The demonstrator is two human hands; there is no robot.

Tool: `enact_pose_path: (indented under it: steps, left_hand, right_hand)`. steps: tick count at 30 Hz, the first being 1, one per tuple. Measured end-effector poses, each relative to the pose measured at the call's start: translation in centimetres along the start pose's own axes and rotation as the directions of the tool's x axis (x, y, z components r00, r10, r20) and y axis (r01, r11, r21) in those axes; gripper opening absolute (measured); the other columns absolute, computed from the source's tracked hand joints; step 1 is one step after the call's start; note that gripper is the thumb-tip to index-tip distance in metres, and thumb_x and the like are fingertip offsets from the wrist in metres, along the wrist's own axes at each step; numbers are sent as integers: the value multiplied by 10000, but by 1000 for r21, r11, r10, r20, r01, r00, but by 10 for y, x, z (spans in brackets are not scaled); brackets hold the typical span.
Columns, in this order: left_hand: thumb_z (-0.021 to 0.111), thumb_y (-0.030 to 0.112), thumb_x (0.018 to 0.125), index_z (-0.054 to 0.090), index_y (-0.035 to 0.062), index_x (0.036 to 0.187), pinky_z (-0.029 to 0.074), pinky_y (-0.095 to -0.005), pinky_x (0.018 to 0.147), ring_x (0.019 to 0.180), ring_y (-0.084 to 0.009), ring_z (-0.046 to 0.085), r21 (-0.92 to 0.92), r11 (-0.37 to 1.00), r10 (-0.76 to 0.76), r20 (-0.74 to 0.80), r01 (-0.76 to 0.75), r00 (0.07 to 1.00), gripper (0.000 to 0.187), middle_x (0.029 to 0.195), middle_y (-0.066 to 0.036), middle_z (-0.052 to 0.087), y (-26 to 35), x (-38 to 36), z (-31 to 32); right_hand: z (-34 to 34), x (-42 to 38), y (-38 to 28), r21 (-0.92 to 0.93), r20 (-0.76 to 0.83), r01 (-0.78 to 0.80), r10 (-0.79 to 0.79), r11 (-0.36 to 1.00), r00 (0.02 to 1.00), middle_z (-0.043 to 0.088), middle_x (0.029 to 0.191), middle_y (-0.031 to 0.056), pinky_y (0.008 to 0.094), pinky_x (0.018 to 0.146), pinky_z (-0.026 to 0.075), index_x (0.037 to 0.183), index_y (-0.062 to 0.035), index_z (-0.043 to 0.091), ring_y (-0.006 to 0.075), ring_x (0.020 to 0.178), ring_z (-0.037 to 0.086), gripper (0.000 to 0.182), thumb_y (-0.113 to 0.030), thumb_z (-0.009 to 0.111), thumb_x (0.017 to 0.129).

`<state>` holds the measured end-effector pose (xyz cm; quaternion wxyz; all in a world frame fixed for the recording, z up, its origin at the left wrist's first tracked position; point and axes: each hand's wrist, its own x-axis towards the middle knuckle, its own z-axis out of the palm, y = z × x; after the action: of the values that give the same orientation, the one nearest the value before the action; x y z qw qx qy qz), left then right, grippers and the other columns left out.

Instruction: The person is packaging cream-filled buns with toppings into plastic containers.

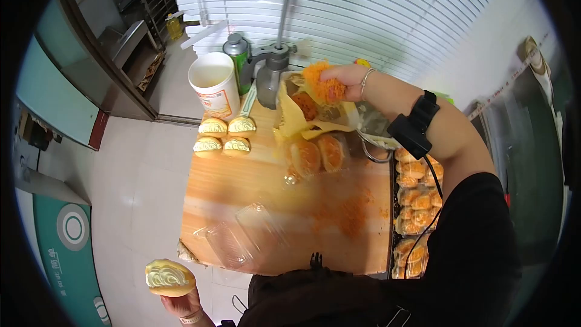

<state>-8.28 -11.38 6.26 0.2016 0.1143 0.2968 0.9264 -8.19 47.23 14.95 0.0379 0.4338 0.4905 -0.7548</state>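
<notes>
The left hand (181,303) is low and off the front left corner of the wooden bench (242,188), out over the pale tiled floor (139,175). Its grip is closed under a bun (169,277) — a rounded golden bun with ridged swirls of pale cream piped across the top.

The right hand (345,75) is raised over the far side of the bench, its fingers pinched shut around a clump of orange floss (324,85), fuzzy and fibrous, with loose strands sticking out. The wrist carries a thin bracelet, and a black strapped device sits further up the forearm. Just below the hand is a crumpled yellow bag (296,121), open at the top, with more of the floss inside.

Four more cream-topped buns (224,136) lie in a tight square near the far left of the bench, beside a white plastic bucket (215,85) and a green canister (239,54). Two floss-coated buns (318,154) sit side by side in front of the bag, glossy and orange-brown. An open clear plastic clamshell box (242,239) lies at the near edge, and orange crumbs (345,212) are scattered across the wood to its right. Along the right side of the bench, a tray (394,206) holds rows of rough, floss-coated buns.
</notes>
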Motion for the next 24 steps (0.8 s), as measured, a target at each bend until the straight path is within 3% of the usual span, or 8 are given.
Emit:
enact_pose_path:
  steps: [9, 13, 15, 17, 18, 20, 23, 24]
  left_hand:
    - [670, 254, 804, 265, 104, 1399, 353, -494, 1024, 1288, -355, 324, -84, 990, -111, 30, 113, 993, 735, 1450, -141, 235, -8, -25, 22]
    - [682, 249, 793, 251, 98, 1402, 340, -496, 1036, 1288, -357, 325, -122, 971, -188, 128, 203, 974, 762, 1440, -154, 239, -29, -34, 36]
    - [689, 246, 786, 251, 97, 1402, 336, -496, 1040, 1289, -358, 323, -132, 965, -209, 136, 227, 968, 771, 1432, -162, 247, -41, -40, 44]
    - [694, 243, 782, 271, 91, 1395, 341, -501, 1036, 1293, -358, 319, -109, 963, -233, 118, 246, 965, 760, 1432, -168, 244, -44, -46, 49]
    - [694, 242, 782, 275, 90, 1394, 345, -503, 1034, 1293, -358, 320, -71, 969, -229, 111, 238, 967, 757, 1434, -167, 239, -44, -49, 50]
    - [696, 236, 780, 280, 89, 1392, 352, -505, 1029, 1293, -356, 321, -12, 973, -226, 109, 229, 968, 754, 1438, -168, 229, -40, -55, 53]
    - [700, 224, 776, 283, 88, 1390, 363, -505, 1022, 1292, -353, 325, 35, 976, -216, 126, 213, 968, 755, 1448, -171, 212, -32, -64, 59]
    - [698, 248, 774, 305, 100, 1383, 347, -519, 1025, 1292, -347, 327, 51, 976, -214, 121, 210, 969, 740, 1440, -156, 256, -31, -67, 56]
  right_hand:
    - [-59, -165, 78, 70, 202, 30, -44, 997, 978, 606, 981, 64, 250, 550, 470, 1052, -60, 558, 145, 889, 590, 240, -54, 563, 812]
    - [-94, -173, 199, -98, 221, -7, 28, 995, 975, 605, 1072, 115, 289, 626, 519, 1180, -32, 500, 201, 843, 630, 368, -51, 512, 814]
    - [-101, -152, 271, -183, 157, 95, -66, 978, 985, 624, 1025, 94, 296, 671, 531, 1193, -59, 491, 207, 838, 635, 394, -108, 574, 811]
    - [-108, -116, 343, -281, 9, 115, -118, 953, 993, 522, 1203, 150, 309, 837, 475, 1280, -86, 449, 243, 1041, 550, 631, -249, 715, 732]
    - [-110, -107, 367, -586, -28, 153, -209, 796, 978, 431, 1273, 172, 349, 888, 437, 1311, -96, 412, 285, 1113, 478, 713, -310, 727, 708]
    - [-108, -97, 402, -964, 5, 111, -400, 241, 916, 248, 1412, 217, 428, 989, 361, 1373, -115, 338, 369, 1257, 334, 882, -431, 753, 661]
    - [-97, -114, 411, -956, -132, -2, -425, 293, 896, 23, 1468, 207, 542, 1044, 212, 1407, -150, 275, 449, 1317, 131, 1016, -563, 742, 605]
    - [-92, -116, 410, -959, -176, -46, -463, 280, 869, 42, 1461, 217, 549, 1043, 207, 1408, -152, 269, 443, 1318, 128, 1027, -560, 748, 596]
